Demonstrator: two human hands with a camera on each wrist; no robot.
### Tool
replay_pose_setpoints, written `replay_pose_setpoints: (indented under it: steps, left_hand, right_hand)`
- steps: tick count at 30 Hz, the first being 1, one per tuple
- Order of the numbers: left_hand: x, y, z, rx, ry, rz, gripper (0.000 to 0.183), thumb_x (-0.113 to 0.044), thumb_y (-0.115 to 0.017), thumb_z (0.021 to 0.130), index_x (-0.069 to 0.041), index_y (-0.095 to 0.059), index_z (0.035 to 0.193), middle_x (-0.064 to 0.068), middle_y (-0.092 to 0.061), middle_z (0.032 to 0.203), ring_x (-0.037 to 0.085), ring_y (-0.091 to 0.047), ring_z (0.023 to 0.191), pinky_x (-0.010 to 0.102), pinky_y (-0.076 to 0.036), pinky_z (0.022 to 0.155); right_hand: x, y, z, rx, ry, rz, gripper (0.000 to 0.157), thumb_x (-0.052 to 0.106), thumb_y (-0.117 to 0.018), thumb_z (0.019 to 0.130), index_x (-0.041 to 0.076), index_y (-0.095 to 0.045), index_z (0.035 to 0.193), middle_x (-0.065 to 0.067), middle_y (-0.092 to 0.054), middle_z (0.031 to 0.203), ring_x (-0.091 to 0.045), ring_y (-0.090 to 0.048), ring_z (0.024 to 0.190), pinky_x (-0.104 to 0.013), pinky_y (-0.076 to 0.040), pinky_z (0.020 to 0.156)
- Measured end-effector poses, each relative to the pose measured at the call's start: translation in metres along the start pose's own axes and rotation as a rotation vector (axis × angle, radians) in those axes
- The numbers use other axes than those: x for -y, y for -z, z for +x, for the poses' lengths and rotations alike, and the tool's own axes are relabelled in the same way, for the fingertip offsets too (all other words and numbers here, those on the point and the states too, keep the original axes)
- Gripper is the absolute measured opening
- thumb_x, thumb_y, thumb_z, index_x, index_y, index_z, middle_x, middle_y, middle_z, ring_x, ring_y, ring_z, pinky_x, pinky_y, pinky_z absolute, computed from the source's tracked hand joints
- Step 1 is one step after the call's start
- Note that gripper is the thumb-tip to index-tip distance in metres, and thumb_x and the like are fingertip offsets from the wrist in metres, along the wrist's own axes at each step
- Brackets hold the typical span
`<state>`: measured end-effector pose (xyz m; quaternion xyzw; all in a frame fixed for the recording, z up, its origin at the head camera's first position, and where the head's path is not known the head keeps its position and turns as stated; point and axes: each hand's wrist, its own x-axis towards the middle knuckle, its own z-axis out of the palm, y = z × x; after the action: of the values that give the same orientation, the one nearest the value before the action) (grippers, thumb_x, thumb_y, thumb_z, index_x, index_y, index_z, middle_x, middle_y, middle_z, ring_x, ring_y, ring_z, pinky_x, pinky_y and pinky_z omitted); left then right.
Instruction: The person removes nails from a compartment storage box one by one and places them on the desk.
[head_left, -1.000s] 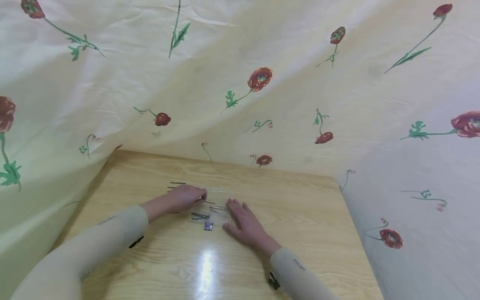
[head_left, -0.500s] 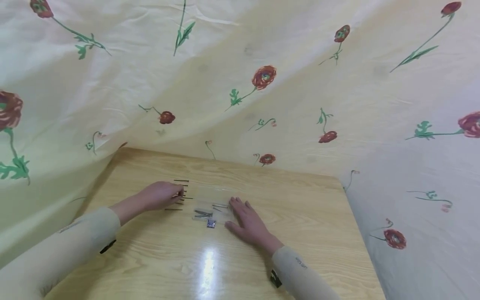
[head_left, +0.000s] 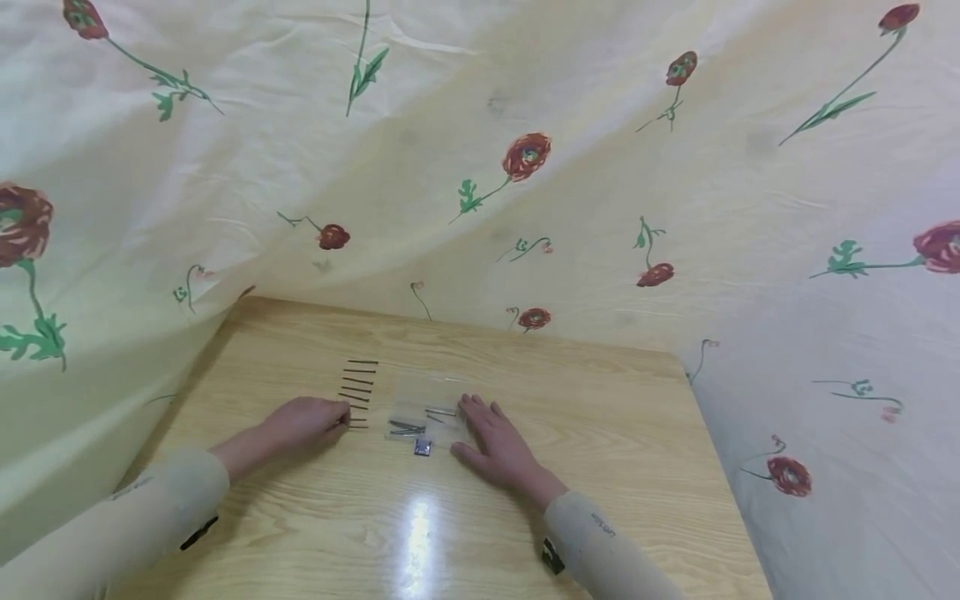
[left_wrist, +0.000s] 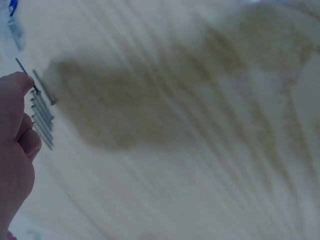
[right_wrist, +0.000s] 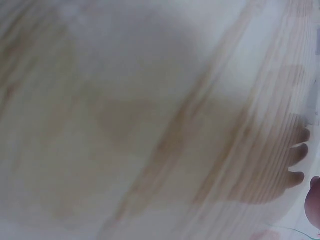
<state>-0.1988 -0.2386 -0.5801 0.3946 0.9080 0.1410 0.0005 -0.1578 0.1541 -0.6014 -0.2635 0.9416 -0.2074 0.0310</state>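
My left hand [head_left: 309, 427] is at the near end of a row of several thin nails [head_left: 357, 381] laid side by side on the wooden table. Its thumb and forefinger pinch one nail [left_wrist: 21, 67], whose shaft sticks out past the fingertips in the left wrist view. The other nails [left_wrist: 43, 117] lie right beside the fingers there. To the right of the row is a clear plastic box [head_left: 412, 392] with several thicker metal nails [head_left: 407, 428] in it. My right hand [head_left: 498, 450] rests with fingers spread at the box's right edge; only fingertips [right_wrist: 299, 155] show in the right wrist view.
A small blue square label [head_left: 422, 447] sits at the box's near edge. The wooden table [head_left: 585, 417] reaches back to a flower-patterned cloth [head_left: 420, 167], which hangs behind it and along both sides.
My left hand has moved left from over the box to the row of nails, then toward me to the row's near end. The right hand has stayed at the box.
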Motion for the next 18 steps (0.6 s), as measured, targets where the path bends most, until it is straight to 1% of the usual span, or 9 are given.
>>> replay_pose_setpoints:
  steps: [4,9,15,18]
  left_hand:
    - [-0.001,-0.007,-0.008,-0.019,0.04,0.035,0.014,-0.009,-0.074,0.097,-0.015,-0.064,0.089,-0.007,-0.066,0.074,0.007,-0.06,0.062,0.028,-0.054,0.058]
    - [0.0,-0.01,-0.012,-0.034,0.07,0.054,0.013,-0.01,-0.076,0.096,-0.015,-0.066,0.09,-0.007,-0.068,0.075,0.008,-0.062,0.064,0.028,-0.055,0.06]
    - [-0.001,-0.011,-0.013,-0.066,0.074,0.042,0.016,-0.007,-0.078,0.094,-0.016,-0.066,0.088,-0.008,-0.067,0.074,0.004,-0.059,0.063,0.027,-0.053,0.059]
    - [-0.002,-0.01,-0.014,-0.078,0.079,0.029,0.016,-0.007,-0.078,0.094,-0.016,-0.066,0.088,-0.009,-0.066,0.074,0.004,-0.058,0.063,0.028,-0.053,0.059]
  right_hand:
    - [0.0,-0.001,0.001,0.008,-0.008,-0.002,0.082,0.057,-0.056,0.107,0.008,-0.03,0.168,-0.009,-0.027,0.175,-0.024,-0.023,0.163,-0.048,-0.014,0.133]
    - [0.0,-0.001,0.001,0.006,-0.014,-0.002,0.082,0.058,-0.055,0.107,0.009,-0.03,0.168,-0.008,-0.027,0.175,-0.024,-0.023,0.163,-0.048,-0.013,0.133]
    - [0.002,-0.001,0.0,-0.006,-0.01,0.005,0.082,0.057,-0.057,0.106,0.009,-0.032,0.167,-0.009,-0.029,0.174,-0.026,-0.025,0.162,-0.049,-0.015,0.133]
    - [0.002,-0.002,0.0,0.002,-0.02,-0.006,0.082,0.058,-0.055,0.107,0.01,-0.031,0.168,-0.007,-0.028,0.175,-0.025,-0.024,0.162,-0.048,-0.014,0.133]
